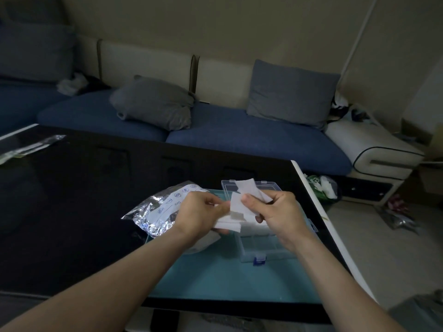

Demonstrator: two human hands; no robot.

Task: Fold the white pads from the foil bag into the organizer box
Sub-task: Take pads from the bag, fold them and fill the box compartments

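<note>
Teal mat [215,281] nearest me on the counter [72,212]. Left hand [199,212] and right hand [278,212] both pinch a white pad [239,204] above the open organizer box [268,245]; foil bag [155,212] lies just left.

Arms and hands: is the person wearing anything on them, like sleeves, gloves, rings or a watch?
No. Both forearms are bare right down to the bottom of the picture, with no sleeves showing. The left hand and right hand have no gloves, and no ring, watch or bracelet can be seen. The fingernails look short and plain.
</note>
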